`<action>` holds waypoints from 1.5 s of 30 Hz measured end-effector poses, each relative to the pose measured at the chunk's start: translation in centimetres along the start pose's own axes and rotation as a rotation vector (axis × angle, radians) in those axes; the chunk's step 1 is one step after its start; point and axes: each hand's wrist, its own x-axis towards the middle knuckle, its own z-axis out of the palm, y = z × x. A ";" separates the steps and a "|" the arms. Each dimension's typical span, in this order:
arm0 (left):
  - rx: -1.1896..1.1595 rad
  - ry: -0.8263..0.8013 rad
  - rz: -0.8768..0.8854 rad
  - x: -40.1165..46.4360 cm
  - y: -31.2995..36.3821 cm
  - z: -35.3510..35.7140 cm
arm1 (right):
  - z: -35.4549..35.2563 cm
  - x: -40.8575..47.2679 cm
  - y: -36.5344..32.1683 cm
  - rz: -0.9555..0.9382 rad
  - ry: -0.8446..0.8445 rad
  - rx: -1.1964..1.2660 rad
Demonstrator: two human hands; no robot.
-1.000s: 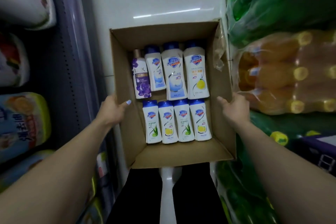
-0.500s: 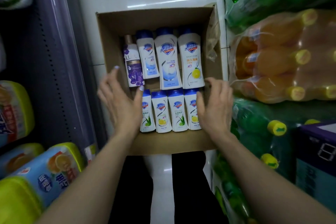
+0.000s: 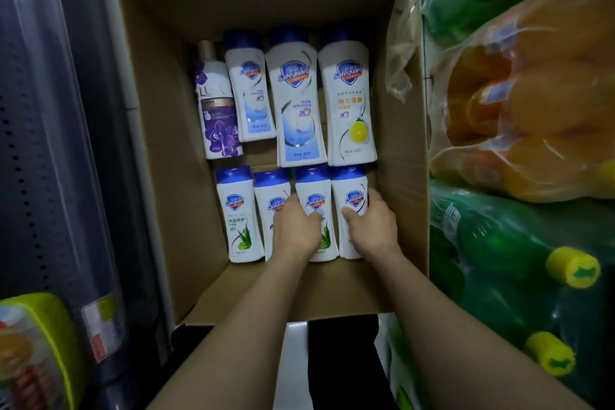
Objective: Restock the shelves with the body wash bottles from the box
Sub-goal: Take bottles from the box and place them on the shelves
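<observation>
Left grip (image 3: pixel 294 231) curled on second near-row bottle (image 3: pixel 273 206), right grip (image 3: pixel 369 226) on rightmost bottle (image 3: pixel 349 200) | both flat in box (image 3: pixel 159 143) | risk: tight packing, neighbours dragged up.

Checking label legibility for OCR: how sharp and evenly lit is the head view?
Head view: the tall bottles' logos read clearly, small print blurs; box walls shade the floor; edges bow from wide-angle distortion; side shelves are soft.
</observation>
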 end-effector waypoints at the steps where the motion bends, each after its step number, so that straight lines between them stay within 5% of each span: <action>1: -0.004 0.014 0.006 0.2 -0.2 -0.1 | 0.0 0.2 0.1 -0.002 -0.010 0.003; 17: -0.245 -0.265 -0.002 0.1 -0.9 -5.2 | -2.5 -1.1 -1.7 0.099 -0.310 0.336; 24: -0.293 -0.344 -0.012 -7.8 2.9 -12.8 | -8.0 -8.6 -7.2 0.057 -0.461 0.371; 33: -0.391 -0.214 0.208 -28.8 13.7 -26.4 | -22.8 -26.2 -20.5 -0.238 -0.540 0.348; 45: -0.589 0.278 0.588 -56.4 22.7 -44.2 | -37.2 -51.5 -41.2 -0.814 -0.642 0.169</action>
